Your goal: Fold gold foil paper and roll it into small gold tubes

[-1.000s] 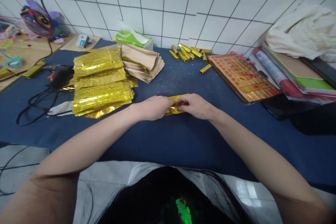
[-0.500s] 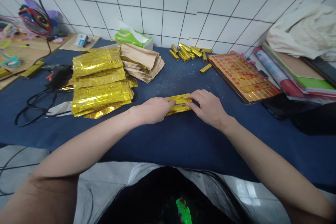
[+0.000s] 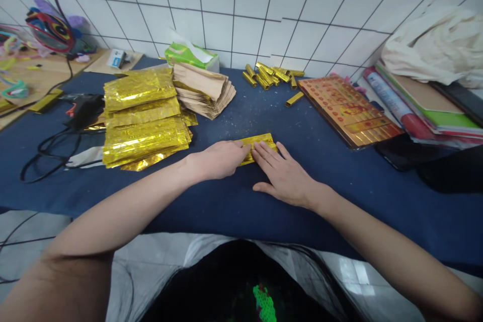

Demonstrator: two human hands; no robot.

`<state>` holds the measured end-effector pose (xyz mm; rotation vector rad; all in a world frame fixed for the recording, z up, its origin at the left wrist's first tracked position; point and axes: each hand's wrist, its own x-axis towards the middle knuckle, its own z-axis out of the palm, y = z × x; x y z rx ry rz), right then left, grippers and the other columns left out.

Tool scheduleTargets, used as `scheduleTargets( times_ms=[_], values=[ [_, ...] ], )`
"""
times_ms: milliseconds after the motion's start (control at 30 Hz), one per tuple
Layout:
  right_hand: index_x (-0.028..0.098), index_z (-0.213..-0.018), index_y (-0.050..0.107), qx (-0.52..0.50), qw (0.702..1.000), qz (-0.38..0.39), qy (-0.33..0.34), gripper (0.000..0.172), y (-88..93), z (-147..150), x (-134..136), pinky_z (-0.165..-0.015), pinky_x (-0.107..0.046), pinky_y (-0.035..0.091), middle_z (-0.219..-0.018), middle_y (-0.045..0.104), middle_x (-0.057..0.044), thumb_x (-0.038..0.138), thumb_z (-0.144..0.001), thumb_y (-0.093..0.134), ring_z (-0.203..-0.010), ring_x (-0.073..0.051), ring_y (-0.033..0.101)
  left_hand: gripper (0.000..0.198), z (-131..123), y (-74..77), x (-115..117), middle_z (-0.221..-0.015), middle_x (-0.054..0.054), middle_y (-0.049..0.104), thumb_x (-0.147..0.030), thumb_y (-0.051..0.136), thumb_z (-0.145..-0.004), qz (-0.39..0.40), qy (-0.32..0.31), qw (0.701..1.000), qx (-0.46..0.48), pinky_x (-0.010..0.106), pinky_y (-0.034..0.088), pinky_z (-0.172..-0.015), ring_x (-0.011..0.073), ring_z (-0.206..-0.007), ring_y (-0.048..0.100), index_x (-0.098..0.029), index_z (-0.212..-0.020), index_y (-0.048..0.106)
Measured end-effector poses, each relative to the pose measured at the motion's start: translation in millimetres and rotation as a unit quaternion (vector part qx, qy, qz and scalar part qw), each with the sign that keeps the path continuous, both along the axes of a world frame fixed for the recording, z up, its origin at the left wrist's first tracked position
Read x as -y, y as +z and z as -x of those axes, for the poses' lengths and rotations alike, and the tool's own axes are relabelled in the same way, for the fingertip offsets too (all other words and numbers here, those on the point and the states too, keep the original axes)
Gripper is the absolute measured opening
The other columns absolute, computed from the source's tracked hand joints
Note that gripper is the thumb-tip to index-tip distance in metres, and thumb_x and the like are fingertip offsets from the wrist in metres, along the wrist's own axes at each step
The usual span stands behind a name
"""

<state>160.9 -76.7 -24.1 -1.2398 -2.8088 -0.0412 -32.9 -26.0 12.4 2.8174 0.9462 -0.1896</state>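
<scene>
A folded strip of gold foil paper (image 3: 259, 141) lies on the blue table cover (image 3: 234, 201) in the middle. My left hand (image 3: 219, 158) rests curled at the strip's left end, fingertips pressing it down. My right hand (image 3: 281, 173) lies flat with fingers stretched out, their tips on the strip's near edge. To the left sits a stack of gold foil sheets (image 3: 141, 118), and behind it a fanned pile of brown paper sheets (image 3: 204, 89).
Several small rolled gold tubes (image 3: 269, 76) lie at the back by the tiled wall. A red and gold printed sheet pack (image 3: 349, 110) lies at the right, books (image 3: 422, 110) beyond it. A black glue gun with cable (image 3: 81, 110) sits at the left, a green tissue box (image 3: 190, 55) behind.
My right hand has let go of the strip's right end, slid back towards me and flattened out. The strip now lies flat on the table. My left hand has barely moved.
</scene>
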Motion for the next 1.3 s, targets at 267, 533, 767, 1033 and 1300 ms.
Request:
scheduleTargets(
  times_ms=[267, 533, 767, 1033, 1300],
  values=[
    [0.005, -0.136, 0.030, 0.018, 1.000, 0.011, 0.005, 0.077, 3.5, 0, 0, -0.106, -0.056, 0.015, -0.142, 0.030, -0.020, 0.062, -0.085, 0.024, -0.134, -0.029, 0.022, 0.046, 1, -0.4, 1, -0.108, 0.013, 0.059, -0.006, 0.039, -0.079, -0.002, -0.003, 1.000, -0.003, 0.033, 0.046, -0.080, 0.0228, -0.098, 0.059, -0.013, -0.124, 0.041],
    [0.003, -0.135, 0.034, 0.019, 1.000, 0.014, 0.000, 0.077, 4.3, 6, 9, -0.107, -0.051, 0.018, -0.141, 0.032, -0.020, 0.061, -0.085, 0.026, -0.132, -0.030, 0.027, 0.037, -1, -3.3, 1, -0.110, 0.014, 0.059, -0.009, 0.038, -0.081, -0.019, -0.002, 1.000, -0.009, 0.033, 0.047, -0.081, 0.0238, -0.099, 0.059, -0.010, -0.117, 0.046],
    [0.004, -0.134, 0.036, 0.007, 0.999, 0.031, -0.014, 0.078, 4.6, 9, 15, -0.107, -0.047, 0.024, -0.140, 0.034, -0.020, 0.062, -0.083, 0.030, -0.131, -0.030, 0.028, 0.043, -2, -0.8, 1, -0.113, 0.015, 0.058, -0.011, 0.039, -0.082, -0.010, 0.009, 0.999, -0.029, 0.034, 0.047, -0.079, 0.0251, -0.100, 0.059, -0.009, -0.125, 0.041],
    [0.003, -0.135, 0.032, 0.025, 0.999, 0.034, -0.005, 0.079, 7.4, 6, 15, -0.108, -0.048, 0.022, -0.143, 0.028, -0.018, 0.062, -0.084, 0.027, -0.133, -0.029, 0.025, 0.046, -3, 1.8, 1, -0.115, 0.016, 0.058, -0.010, 0.037, -0.081, -0.004, 0.007, 0.999, -0.040, 0.035, 0.047, -0.080, 0.0265, -0.103, 0.058, -0.008, -0.128, 0.039],
    [0.005, -0.136, 0.032, 0.009, 0.999, 0.041, -0.004, 0.078, 10.2, 7, 13, -0.107, -0.050, 0.020, -0.142, 0.031, -0.019, 0.063, -0.083, 0.029, -0.132, -0.029, 0.027, 0.048, -1, 0.4, -1, -0.117, 0.015, 0.057, -0.011, 0.040, -0.082, 0.006, 0.009, 0.999, -0.045, 0.033, 0.046, -0.081, 0.0250, -0.104, 0.057, -0.011, -0.129, 0.037]
  ],
)
